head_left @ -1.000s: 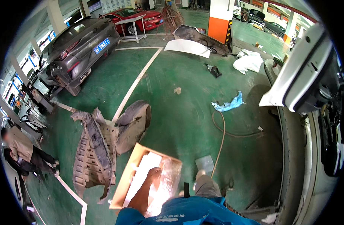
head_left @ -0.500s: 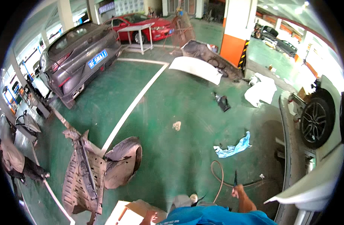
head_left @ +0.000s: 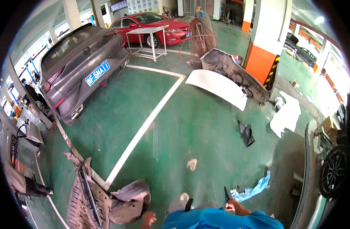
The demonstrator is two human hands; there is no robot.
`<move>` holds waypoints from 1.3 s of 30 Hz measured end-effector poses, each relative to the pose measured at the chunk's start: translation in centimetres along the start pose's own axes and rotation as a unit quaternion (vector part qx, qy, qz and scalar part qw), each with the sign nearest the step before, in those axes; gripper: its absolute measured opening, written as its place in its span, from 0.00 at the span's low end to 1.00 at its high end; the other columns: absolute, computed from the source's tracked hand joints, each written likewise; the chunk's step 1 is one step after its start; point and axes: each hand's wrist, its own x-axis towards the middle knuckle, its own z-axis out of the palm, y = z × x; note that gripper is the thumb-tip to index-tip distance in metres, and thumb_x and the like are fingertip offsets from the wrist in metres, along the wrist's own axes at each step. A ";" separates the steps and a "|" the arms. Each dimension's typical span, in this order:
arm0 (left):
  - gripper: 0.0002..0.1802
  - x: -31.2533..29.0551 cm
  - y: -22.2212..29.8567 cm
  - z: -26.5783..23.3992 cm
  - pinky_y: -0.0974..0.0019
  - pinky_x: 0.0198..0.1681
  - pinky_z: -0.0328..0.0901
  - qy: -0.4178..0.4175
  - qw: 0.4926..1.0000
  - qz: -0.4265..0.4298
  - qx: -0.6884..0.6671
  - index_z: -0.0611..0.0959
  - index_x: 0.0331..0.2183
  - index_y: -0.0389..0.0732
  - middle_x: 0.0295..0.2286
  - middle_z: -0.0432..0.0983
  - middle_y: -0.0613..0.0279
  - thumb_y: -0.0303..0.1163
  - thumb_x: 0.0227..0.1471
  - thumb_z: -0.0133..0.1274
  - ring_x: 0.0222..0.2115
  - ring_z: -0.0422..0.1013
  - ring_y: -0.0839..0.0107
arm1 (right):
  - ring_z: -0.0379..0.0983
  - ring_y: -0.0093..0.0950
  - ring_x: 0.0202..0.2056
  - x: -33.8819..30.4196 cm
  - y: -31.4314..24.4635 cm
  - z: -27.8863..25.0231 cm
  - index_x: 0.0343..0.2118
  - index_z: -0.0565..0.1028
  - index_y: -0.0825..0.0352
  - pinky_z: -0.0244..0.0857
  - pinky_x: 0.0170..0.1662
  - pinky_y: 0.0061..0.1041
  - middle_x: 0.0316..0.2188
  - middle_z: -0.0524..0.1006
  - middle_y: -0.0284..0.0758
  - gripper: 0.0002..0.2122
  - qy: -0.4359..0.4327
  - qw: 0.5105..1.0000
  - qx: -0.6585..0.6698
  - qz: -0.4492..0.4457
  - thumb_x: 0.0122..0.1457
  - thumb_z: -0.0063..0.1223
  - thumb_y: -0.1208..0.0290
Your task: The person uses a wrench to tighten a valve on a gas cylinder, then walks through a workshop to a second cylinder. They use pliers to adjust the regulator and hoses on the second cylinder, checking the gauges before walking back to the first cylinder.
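One slim, dark, stick-like tool (head_left: pixel 226 194) is clutched in the right hand's grip (head_left: pixel 233 206), long axis running away from the body, tip a bit left, near one crumpled light-blue sheet (head_left: pixel 255 191). Can't tell if the left hand's grip (head_left: pixel 148 220) is closed tbh; two grubby brownish panels, one slotted (head_left: pixel 79 202), one curved (head_left: pixel 123 210), are seen nearby.

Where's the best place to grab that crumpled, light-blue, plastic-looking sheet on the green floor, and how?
Probably by the near left end of the sheet, pinching a fold from above, coming from the person's side. It lies creased, so folds offer something to pinch, and that end is closest to the right hand. That hand holds a slim dark object, which could get in the way.
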 end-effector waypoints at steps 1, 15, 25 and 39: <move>0.11 3.1 6.2 -0.5 0.58 0.20 0.60 0.019 0.999 0.045 -0.006 0.78 0.22 0.44 0.18 0.68 0.61 0.39 0.50 0.52 0.16 0.64 0.69 | 0.73 0.36 0.20 0.7 1.3 -0.2 0.19 0.77 0.63 0.63 0.22 0.33 0.18 0.76 0.37 0.07 -0.002 0.997 0.056 0.049 0.44 0.65 0.69; 0.13 32.4 52.1 -1.2 0.62 0.19 0.67 0.050 0.977 0.117 0.169 0.82 0.33 0.38 0.23 0.78 0.54 0.37 0.56 0.48 0.18 0.73 0.65 | 0.74 0.41 0.25 40.2 15.1 -30.0 0.19 0.74 0.63 0.65 0.28 0.37 0.21 0.75 0.38 0.06 0.108 0.958 0.220 -0.151 0.44 0.60 0.70; 0.17 45.1 68.2 11.5 0.62 0.17 0.64 0.001 0.993 -0.109 0.050 0.79 0.35 0.40 0.28 0.79 0.54 0.44 0.59 0.47 0.19 0.72 0.65 | 0.75 0.30 0.21 78.5 30.5 -68.0 0.26 0.75 0.72 0.65 0.23 0.31 0.19 0.77 0.41 0.06 0.188 0.830 0.294 0.436 0.44 0.57 0.78; 0.07 80.8 135.3 4.0 0.69 0.23 0.64 0.047 0.971 0.179 0.153 0.79 0.29 0.39 0.25 0.74 0.65 0.32 0.52 0.51 0.22 0.71 0.72 | 0.71 0.30 0.19 98.7 39.1 -77.9 0.16 0.75 0.63 0.59 0.23 0.33 0.15 0.72 0.37 0.05 -0.170 0.984 0.010 0.060 0.39 0.62 0.75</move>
